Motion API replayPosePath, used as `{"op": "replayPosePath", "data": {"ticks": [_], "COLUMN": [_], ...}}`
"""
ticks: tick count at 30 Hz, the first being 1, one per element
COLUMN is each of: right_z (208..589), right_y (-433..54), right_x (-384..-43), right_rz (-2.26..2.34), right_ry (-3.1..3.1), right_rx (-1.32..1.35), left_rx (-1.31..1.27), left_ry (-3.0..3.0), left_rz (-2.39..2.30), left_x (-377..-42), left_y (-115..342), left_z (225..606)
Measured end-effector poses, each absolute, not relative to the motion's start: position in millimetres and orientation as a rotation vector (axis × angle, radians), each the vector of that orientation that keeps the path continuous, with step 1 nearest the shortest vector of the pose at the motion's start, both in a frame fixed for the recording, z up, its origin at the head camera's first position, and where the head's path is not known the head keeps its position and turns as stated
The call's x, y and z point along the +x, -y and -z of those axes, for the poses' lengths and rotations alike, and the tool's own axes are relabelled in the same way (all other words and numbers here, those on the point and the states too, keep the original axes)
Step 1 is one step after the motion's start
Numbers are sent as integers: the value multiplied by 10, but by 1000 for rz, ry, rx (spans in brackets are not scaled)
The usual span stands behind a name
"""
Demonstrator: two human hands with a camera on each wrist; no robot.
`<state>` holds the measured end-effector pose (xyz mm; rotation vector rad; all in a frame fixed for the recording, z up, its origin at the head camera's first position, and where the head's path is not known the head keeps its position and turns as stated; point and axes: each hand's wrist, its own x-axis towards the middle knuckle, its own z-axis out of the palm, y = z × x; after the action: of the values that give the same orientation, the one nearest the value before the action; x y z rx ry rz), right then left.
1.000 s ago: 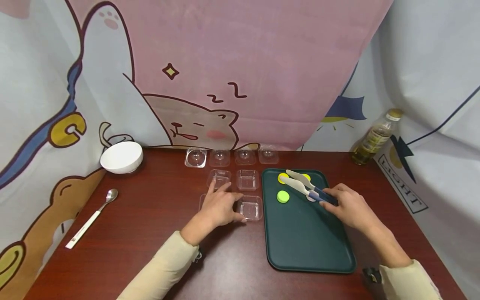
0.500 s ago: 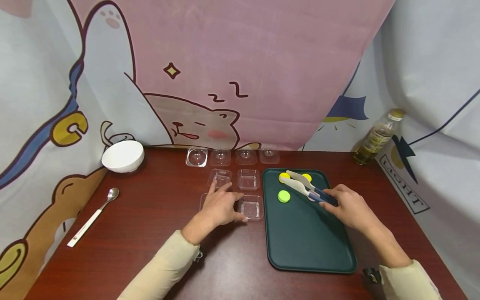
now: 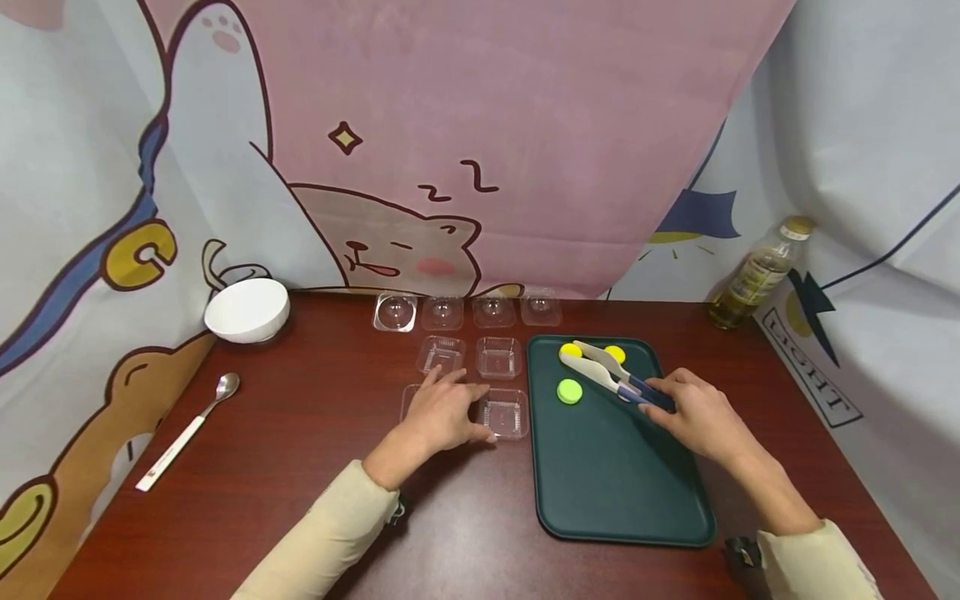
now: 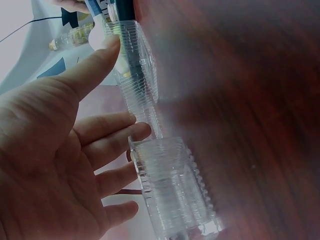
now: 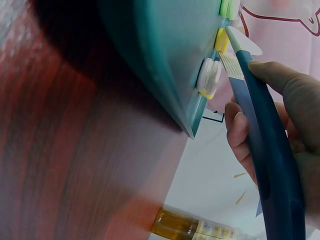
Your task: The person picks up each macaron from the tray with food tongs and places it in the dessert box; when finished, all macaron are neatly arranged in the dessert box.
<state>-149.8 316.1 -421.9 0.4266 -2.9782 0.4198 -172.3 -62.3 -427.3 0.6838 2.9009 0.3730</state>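
My left hand [image 3: 442, 414] is spread over clear plastic boxes, fingers apart. In the left wrist view, its thumb and fingertips lie right at the rims of two boxes [image 4: 137, 75]. The near-right box [image 3: 504, 415] shows beside the thumb; the near-left one is mostly hidden under the hand. My right hand [image 3: 701, 412] grips blue-handled tongs [image 5: 267, 140] over the dark green tray [image 3: 622, 492]. Their white tips overlap a yellow macaron-like disc [image 3: 572, 352] at the far left. A green disc [image 3: 569, 392], another yellow one [image 3: 615, 355] and a white one [image 5: 208, 77] lie nearby.
Two more clear boxes [image 3: 498, 358] stand behind the left hand, and several domed clear lids [image 3: 395, 312] line the back edge. A white bowl [image 3: 247, 311] and a spoon [image 3: 180, 437] are at left. An oil bottle [image 3: 757, 275] stands at the back right.
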Motion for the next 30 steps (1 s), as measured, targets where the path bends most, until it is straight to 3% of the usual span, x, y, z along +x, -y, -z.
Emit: {"op": "replayPosePath", "data": {"ticks": [30], "right_z": [3976], "right_y": [-3157], "right_x": [-1475], "right_rz": [-435], "right_ry": [2881], "right_rx": [436], "left_rx": [667], "left_ry": [-2902], "left_rz": [-420], "left_x": [-1710], "left_y": [623], "left_z": [4301]}}
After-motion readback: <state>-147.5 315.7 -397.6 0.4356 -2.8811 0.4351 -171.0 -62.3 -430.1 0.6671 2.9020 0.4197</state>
